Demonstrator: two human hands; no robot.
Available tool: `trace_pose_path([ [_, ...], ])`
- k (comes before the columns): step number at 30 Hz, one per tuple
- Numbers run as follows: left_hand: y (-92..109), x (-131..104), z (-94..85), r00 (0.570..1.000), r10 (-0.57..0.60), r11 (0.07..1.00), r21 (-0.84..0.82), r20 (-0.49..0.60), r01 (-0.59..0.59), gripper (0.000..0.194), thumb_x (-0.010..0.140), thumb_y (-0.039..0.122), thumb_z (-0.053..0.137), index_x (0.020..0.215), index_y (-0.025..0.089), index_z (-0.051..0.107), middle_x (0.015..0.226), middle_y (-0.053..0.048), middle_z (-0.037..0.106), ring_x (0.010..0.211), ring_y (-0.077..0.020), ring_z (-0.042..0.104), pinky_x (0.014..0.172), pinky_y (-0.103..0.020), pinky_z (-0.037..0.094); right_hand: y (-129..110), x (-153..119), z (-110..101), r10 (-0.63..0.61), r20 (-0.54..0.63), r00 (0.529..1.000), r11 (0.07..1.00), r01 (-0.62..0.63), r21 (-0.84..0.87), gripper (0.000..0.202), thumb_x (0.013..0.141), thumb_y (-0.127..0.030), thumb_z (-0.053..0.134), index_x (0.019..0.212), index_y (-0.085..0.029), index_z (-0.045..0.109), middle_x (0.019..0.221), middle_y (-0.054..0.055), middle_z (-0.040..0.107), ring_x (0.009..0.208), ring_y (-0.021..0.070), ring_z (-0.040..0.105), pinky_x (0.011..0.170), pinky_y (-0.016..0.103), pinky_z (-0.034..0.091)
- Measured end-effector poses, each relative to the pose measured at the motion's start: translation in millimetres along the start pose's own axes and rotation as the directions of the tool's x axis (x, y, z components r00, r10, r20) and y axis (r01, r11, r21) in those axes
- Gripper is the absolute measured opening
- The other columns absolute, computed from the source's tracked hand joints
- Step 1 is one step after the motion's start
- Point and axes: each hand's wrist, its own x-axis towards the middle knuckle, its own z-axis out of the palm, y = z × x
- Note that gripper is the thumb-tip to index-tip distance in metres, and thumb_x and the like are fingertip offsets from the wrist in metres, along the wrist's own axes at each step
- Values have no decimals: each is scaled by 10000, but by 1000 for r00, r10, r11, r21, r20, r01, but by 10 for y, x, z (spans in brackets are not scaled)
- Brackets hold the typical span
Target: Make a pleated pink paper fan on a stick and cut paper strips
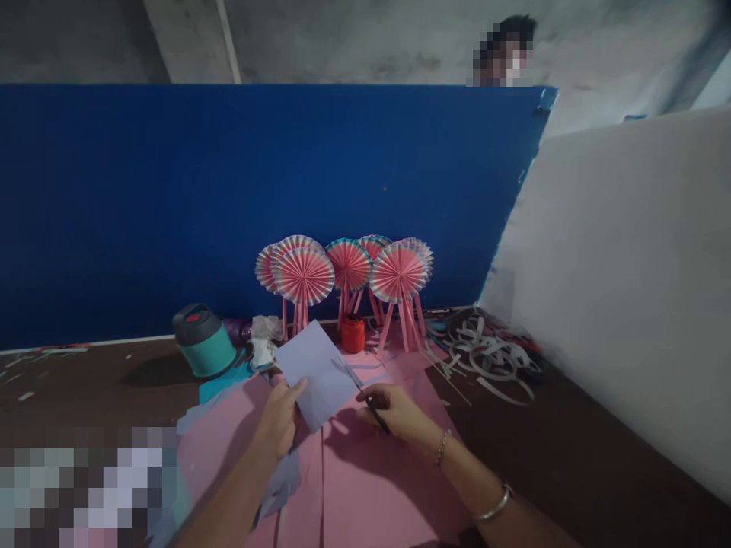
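Note:
A pale lavender sheet of paper [317, 373] is pinched in my left hand [281, 418], thumb on top, and held tilted above the pink sheets. My right hand [391, 411] grips a pair of scissors [374, 413] by dark handles. Their blades lie along the right edge of the lavender sheet; whether they are apart I cannot tell. Under both hands spread large pink paper sheets [388, 479]. Just beyond stand several pleated pink paper rosettes [304, 275] on pink paper legs, with a red spool-like object [352, 335] among them.
A teal jug with a dark lid [204, 342] stands at left beside a crumpled white wrapper [264, 339]. Curled paper strips [485, 358] pile up at right. A blue panel [228, 190] closes the back, a white wall [628, 266] the right. Another person's head shows above the panel.

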Motion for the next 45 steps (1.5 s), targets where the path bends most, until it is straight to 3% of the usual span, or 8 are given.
trace_pose_path([
  [21,-24,16,-25,1000,-16,1000,16,10,15,305,716,181,705,1013,165,638,1028,-92,741,1049,-249,658,967,-363,487,29,19,-6,17,-35,999,999,-15,44,297,587,-288,723,827,-145,619,479,-75,528,404,70,459,410,193,333],
  [34,-19,-7,-7,997,5,997,75,83,-11,473,623,316,799,1039,140,656,1052,-118,732,1107,-287,623,998,-387,454,39,18,19,2,-20,1000,1000,-2,13,345,598,-336,733,861,-152,605,481,-81,504,396,78,457,400,201,325],
  [45,-48,2,-36,998,-27,997,74,52,23,414,620,307,802,975,146,664,973,-101,751,994,-277,675,912,-380,506,38,10,14,-23,-2,1000,998,23,62,382,559,-355,766,841,-151,609,510,-74,496,426,77,431,421,207,318],
])
